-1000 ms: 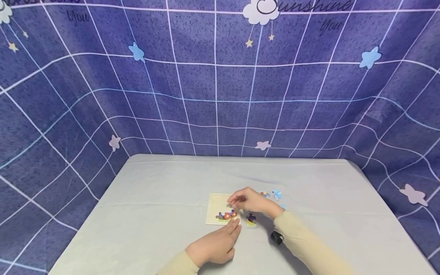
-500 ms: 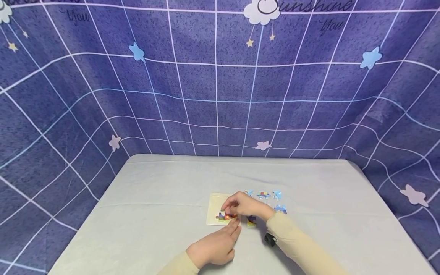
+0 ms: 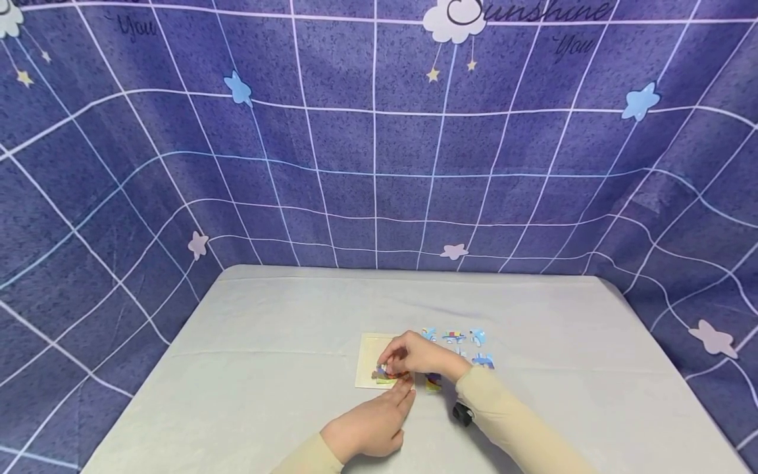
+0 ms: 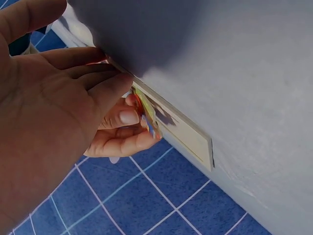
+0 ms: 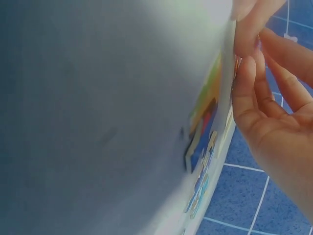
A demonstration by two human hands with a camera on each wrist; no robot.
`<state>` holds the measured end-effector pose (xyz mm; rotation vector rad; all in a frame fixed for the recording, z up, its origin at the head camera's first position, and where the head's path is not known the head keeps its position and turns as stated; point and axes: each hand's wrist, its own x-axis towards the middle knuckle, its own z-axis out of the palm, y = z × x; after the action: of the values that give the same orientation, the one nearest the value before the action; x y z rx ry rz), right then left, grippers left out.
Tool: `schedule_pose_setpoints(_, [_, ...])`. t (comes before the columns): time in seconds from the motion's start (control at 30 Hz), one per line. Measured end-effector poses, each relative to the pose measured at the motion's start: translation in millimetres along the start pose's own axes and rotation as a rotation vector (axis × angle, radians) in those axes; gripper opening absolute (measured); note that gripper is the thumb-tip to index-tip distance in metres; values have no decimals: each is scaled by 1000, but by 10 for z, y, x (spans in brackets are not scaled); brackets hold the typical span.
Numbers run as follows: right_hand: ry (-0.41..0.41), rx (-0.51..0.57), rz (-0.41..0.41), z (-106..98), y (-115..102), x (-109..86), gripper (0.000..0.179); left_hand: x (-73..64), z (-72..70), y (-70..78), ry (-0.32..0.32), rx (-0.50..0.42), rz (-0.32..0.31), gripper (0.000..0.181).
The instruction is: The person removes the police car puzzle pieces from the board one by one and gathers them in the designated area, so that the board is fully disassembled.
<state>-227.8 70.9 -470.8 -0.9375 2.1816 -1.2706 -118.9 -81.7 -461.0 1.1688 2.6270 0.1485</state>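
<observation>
A cream puzzle board (image 3: pixel 366 355) lies flat on the table, with a colourful train puzzle piece (image 3: pixel 385 378) over its lower right part. My right hand (image 3: pixel 417 354) pinches this piece between thumb and fingers. In the left wrist view the train puzzle piece (image 4: pixel 148 113) stands tilted, one edge raised from the board, and its shadow falls on the bare tray. My left hand (image 3: pixel 368 422) rests its straight fingers at the board's front right corner, close against the right fingertips. The fingers partly hide the piece in the head view.
Right of the board lies a dark and yellow-green puzzle piece (image 3: pixel 433 384). Several blue pieces, among them one with colourful blocks (image 3: pixel 454 338) and another farther front (image 3: pixel 482 360), lie beyond it. A patterned purple curtain (image 3: pixel 373 197) surrounds the white-covered table (image 3: pixel 266 342).
My right hand has moved down and left from above the board onto the train piece, whose visible part now looks tilted. The left hand has stayed in place.
</observation>
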Motion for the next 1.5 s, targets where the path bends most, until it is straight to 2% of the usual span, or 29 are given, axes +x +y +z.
schedule_pose_setpoints(0.23, [1, 48, 0, 9, 75, 16, 13, 11, 5, -1, 1, 9, 0, 63])
schedule_pose_setpoints(0.43, [21, 73, -30, -135, 65, -52, 15, 22, 6, 5, 21, 27, 7, 63])
schedule_pose_setpoints(0.67, [112, 16, -37, -454, 140, -350, 18, 26, 20, 18, 18, 21, -15, 63])
schedule_pose_setpoints(0.87, [154, 14, 23, -606, 285, -702, 18, 24, 6, 12, 12, 19, -28, 63])
schedule_pose_setpoints(1.2, [119, 58, 53, -654, 459, -1174, 18, 8, 17, -1, 19, 5, -14, 61])
schedule_pose_setpoints(1.4, [111, 93, 49, -614, 516, -1268, 18, -4, 17, 8, 13, 0, -21, 61])
schedule_pose_setpoints(1.5, [127, 73, 47, -587, 508, -1280, 16, -11, 12, 14, 17, 3, -16, 61])
